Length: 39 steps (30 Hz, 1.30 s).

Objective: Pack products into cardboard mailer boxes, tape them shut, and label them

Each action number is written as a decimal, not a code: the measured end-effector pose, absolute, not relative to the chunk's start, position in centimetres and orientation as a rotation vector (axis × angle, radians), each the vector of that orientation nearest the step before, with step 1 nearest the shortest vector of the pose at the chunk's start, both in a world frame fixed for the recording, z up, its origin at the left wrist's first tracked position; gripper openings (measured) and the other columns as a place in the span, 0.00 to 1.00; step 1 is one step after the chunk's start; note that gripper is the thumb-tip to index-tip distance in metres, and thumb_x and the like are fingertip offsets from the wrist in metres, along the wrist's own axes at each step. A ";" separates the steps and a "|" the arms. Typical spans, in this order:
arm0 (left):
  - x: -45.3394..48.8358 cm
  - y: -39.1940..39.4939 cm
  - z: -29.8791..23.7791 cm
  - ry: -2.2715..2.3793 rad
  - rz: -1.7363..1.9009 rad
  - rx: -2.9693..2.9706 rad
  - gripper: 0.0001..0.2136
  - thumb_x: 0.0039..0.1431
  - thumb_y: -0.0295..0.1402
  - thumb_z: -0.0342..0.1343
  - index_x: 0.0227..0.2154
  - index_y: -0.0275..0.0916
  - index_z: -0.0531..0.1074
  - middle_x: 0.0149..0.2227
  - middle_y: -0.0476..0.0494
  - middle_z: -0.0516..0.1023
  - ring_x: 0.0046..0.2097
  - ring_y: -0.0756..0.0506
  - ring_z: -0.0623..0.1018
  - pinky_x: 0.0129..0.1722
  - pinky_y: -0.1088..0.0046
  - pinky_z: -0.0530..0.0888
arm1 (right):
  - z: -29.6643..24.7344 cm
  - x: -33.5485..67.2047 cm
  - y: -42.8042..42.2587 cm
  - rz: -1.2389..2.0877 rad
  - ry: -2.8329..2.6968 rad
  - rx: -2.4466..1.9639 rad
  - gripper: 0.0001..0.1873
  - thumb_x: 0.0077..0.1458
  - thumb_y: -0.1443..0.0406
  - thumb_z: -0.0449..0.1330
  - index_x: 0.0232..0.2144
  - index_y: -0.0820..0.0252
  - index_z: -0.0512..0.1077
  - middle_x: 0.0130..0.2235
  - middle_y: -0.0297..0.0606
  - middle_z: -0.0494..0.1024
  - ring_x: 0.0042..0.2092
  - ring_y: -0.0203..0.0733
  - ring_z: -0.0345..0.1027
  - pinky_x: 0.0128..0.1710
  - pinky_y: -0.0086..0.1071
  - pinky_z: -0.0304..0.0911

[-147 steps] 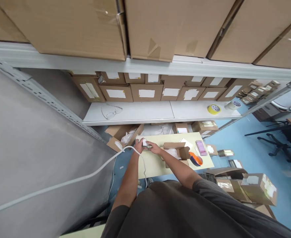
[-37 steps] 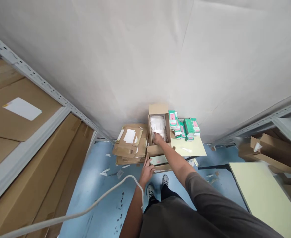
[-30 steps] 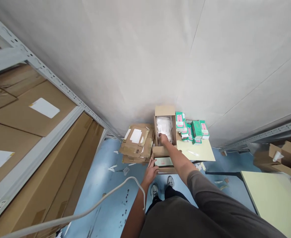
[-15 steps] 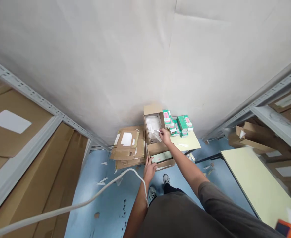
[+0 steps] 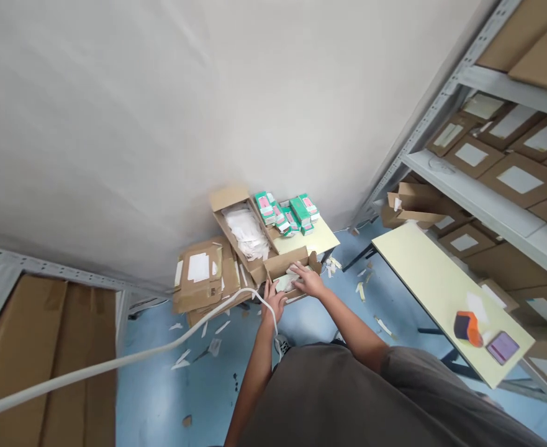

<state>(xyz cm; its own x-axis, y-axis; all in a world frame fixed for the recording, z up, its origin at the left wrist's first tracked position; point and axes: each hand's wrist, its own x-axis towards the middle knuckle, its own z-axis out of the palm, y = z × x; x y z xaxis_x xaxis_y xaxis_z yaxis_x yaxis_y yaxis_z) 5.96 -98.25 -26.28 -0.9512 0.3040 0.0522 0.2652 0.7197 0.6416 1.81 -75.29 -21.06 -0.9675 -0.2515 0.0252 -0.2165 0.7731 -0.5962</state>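
A small open cardboard box [image 5: 286,263] stands at the near edge of the small table, with a pale green item [image 5: 283,284] inside. My left hand [image 5: 274,299] grips the box's near left corner, fingers bent over its side. Over the box opening, my right hand [image 5: 308,281] lies with its fingers stretched across the pale contents; whatever is under the fingers is hidden. Just behind is a larger open carton [image 5: 229,200] holding many thin white pieces [image 5: 248,233]. To its right, several green-and-white boxes with pink panels [image 5: 300,211] are piled.
Flattened cardboard [image 5: 194,295] is stacked at the left. A white cable [image 5: 161,346] crosses in front of my left forearm. At the right stands a long table [image 5: 422,279] with an orange-and-dark object [image 5: 469,329] and a phone [image 5: 503,347]. Shelves [image 5: 482,186] hold labelled cartons.
My right hand has moved from above the larger carton, where it pinched a small white piece, down into the small box. My left hand stays at that box. The view has turned right.
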 end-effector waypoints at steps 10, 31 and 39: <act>4.2 -82.0 -25.7 2.800 0.899 0.771 0.12 0.68 0.33 0.58 0.42 0.42 0.87 0.72 0.38 0.72 0.80 0.25 0.57 0.77 0.42 0.64 | -19.8 5.5 -56.9 -1.188 3.240 -0.110 0.22 0.66 0.65 0.64 0.61 0.55 0.80 0.67 0.49 0.78 0.72 0.57 0.66 0.72 0.58 0.65; -1.3 -38.6 -25.9 2.155 0.766 1.621 0.11 0.68 0.32 0.58 0.42 0.42 0.87 0.76 0.40 0.69 0.82 0.28 0.52 0.78 0.42 0.63 | -21.5 24.1 -22.0 -0.999 3.224 1.491 0.28 0.68 0.64 0.61 0.69 0.51 0.74 0.73 0.48 0.71 0.77 0.61 0.59 0.75 0.62 0.61; -7.4 -26.3 -27.4 1.861 0.703 1.796 0.07 0.63 0.30 0.62 0.38 0.43 0.86 0.75 0.41 0.70 0.81 0.27 0.55 0.79 0.41 0.61 | -21.9 20.3 -16.9 -0.886 2.991 1.863 0.34 0.65 0.66 0.64 0.72 0.50 0.71 0.74 0.51 0.69 0.75 0.60 0.61 0.74 0.62 0.61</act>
<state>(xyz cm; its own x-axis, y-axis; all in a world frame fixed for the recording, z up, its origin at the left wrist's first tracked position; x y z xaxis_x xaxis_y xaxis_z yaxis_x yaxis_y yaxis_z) -7.36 -26.29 -27.35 -0.0442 0.9987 0.0241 0.7650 0.0183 0.6438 20.29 -16.91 -21.95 -0.3867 0.9093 0.1539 0.6790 0.3937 -0.6197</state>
